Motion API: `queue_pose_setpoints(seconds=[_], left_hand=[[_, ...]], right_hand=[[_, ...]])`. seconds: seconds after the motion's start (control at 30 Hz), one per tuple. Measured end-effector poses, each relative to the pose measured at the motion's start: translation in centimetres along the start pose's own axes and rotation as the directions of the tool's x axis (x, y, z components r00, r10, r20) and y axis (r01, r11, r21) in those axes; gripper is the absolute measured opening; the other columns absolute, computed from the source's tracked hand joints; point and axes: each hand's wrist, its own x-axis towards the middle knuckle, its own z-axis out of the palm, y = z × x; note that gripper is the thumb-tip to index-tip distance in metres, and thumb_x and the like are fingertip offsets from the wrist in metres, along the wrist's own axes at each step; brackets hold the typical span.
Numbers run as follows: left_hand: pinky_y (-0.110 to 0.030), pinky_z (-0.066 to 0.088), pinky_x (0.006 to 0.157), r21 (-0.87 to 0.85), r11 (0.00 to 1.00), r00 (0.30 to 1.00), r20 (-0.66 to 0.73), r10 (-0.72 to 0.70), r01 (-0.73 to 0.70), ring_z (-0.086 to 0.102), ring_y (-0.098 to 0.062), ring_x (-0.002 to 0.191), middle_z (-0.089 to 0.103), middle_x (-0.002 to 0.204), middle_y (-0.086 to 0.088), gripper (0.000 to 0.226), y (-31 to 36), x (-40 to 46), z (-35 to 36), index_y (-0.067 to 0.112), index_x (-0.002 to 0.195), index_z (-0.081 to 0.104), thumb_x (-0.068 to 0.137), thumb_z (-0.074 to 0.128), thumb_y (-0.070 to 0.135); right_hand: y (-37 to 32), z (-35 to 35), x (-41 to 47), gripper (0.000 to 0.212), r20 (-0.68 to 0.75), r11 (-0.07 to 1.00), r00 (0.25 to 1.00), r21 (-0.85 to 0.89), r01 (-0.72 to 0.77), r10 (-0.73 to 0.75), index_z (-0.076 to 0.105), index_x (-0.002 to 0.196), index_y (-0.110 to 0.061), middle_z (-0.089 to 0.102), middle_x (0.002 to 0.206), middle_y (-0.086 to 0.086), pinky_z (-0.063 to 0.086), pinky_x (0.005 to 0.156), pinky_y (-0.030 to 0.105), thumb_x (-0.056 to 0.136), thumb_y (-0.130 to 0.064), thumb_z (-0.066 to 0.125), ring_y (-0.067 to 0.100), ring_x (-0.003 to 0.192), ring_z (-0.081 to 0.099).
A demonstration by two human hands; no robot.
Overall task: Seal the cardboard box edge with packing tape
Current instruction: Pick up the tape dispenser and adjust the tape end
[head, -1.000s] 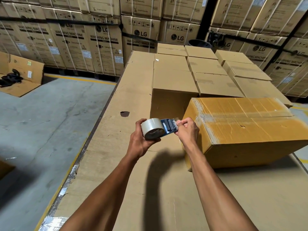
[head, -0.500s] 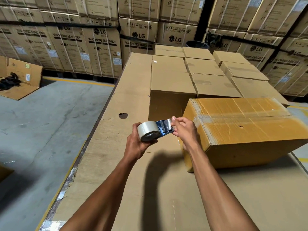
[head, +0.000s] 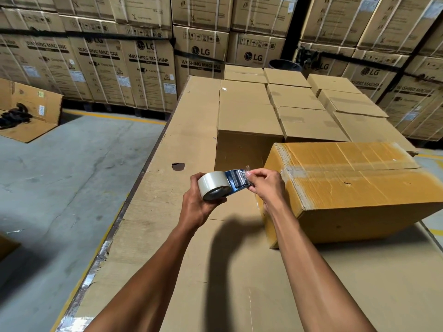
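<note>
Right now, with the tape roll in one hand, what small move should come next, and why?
Probably pull the pinched tape end across to the yellow box corner. The left hand holds the tape dispenser, the right hand pinches its free end, and nothing is stuck down yet.

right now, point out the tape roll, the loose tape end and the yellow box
tape roll (head: 212,184), head view, its curved outer face
loose tape end (head: 245,172), head view, pinched clear strip
yellow box (head: 359,178), head view, its top face

Two hands (head: 201,207), one tape roll (head: 212,184), one yellow box (head: 354,188).
</note>
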Motion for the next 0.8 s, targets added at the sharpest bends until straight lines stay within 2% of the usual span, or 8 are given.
queue_pose_setpoints(seconds=[0.17, 0.33, 0.47, 0.53, 0.63, 0.73, 0.8], left_hand=[[-0.002, 0.047, 0.071, 0.004, 1.0, 1.0, -0.002, 0.02, -0.02, 0.067, 0.019, 0.09, 0.071, 0.108, 0.017, 0.089, -0.3, 0.1, -0.1, 0.024, 0.142, 0.045, 0.075, 0.103, 0.03], [-0.002, 0.048, 0.071, 0.002, 1.0, 1.0, 0.001, 0.019, -0.019, 0.067, 0.018, 0.09, 0.072, 0.109, 0.012, 0.092, -0.2, 0.2, -0.1, 0.026, 0.143, 0.045, 0.073, 0.104, 0.032], [-0.008, 0.053, 0.075, -0.034, 0.999, 0.999, 0.0, 0.039, -0.039, 0.071, 0.012, 0.096, 0.074, 0.112, 0.012, 0.095, -0.3, 0.4, -0.3, 0.03, 0.142, 0.043, 0.071, 0.105, 0.034], [-0.008, 0.053, 0.076, -0.044, 0.998, 0.998, 0.01, 0.055, -0.054, 0.071, 0.011, 0.096, 0.074, 0.112, 0.013, 0.096, -0.3, 0.5, -0.3, 0.029, 0.144, 0.042, 0.072, 0.105, 0.033], [-0.006, 0.051, 0.075, -0.063, 0.997, 0.998, 0.027, 0.055, -0.053, 0.07, 0.009, 0.095, 0.075, 0.111, 0.011, 0.092, -0.4, 0.5, -0.1, 0.027, 0.144, 0.044, 0.074, 0.103, 0.03], [-0.015, 0.057, 0.084, -0.144, 0.99, 0.995, 0.095, 0.017, -0.003, 0.073, 0.006, 0.102, 0.075, 0.118, 0.009, 0.092, -0.4, 0.6, -0.1, 0.03, 0.142, 0.043, 0.074, 0.104, 0.033], [-0.025, 0.062, 0.095, -0.236, 0.971, 0.985, 0.172, -0.003, 0.044, 0.074, 0.0, 0.112, 0.073, 0.126, 0.009, 0.098, -0.4, 0.6, -0.2, 0.032, 0.144, 0.041, 0.07, 0.103, 0.044]], right_hand=[[-0.4, 0.2, 0.6, 0.008, 0.019, 0.997, 1.0, -0.08, 0.003, -0.002, 0.074, 0.088, -0.022, 0.077, 0.101, 0.004, 0.067, 0.079, 0.039, 0.096, -0.019, 0.075, 0.019, 0.095, 0.075], [-0.3, 0.5, 0.9, 0.005, -0.071, 0.974, 0.995, -0.22, 0.053, -0.07, 0.072, 0.092, -0.02, 0.077, 0.097, 0.004, 0.068, 0.073, 0.041, 0.097, -0.02, 0.074, 0.018, 0.09, 0.076], [0.0, 0.8, 1.3, 0.014, -0.095, 0.952, 0.99, -0.296, 0.076, -0.108, 0.067, 0.086, -0.026, 0.076, 0.099, 0.005, 0.067, 0.069, 0.044, 0.098, -0.022, 0.072, 0.023, 0.094, 0.075], [0.0, 0.7, 1.4, 0.019, -0.107, 0.953, 0.989, -0.296, 0.068, -0.104, 0.065, 0.082, -0.029, 0.076, 0.099, 0.005, 0.067, 0.069, 0.045, 0.097, -0.021, 0.073, 0.024, 0.093, 0.075], [0.1, 0.8, 1.3, 0.015, -0.123, 0.964, 0.989, -0.261, 0.052, -0.087, 0.068, 0.084, -0.025, 0.075, 0.098, 0.005, 0.067, 0.069, 0.045, 0.096, -0.017, 0.074, 0.022, 0.088, 0.076], [0.0, 1.0, 1.2, 0.015, -0.146, 0.963, 0.984, -0.263, 0.056, -0.097, 0.069, 0.084, -0.024, 0.074, 0.096, 0.003, 0.067, 0.071, 0.046, 0.096, -0.017, 0.074, 0.022, 0.088, 0.075], [0.0, 1.0, 1.3, 0.017, -0.15, 0.96, 0.984, -0.276, 0.057, -0.101, 0.068, 0.083, -0.026, 0.074, 0.095, 0.003, 0.067, 0.071, 0.047, 0.096, -0.018, 0.075, 0.024, 0.09, 0.074]])
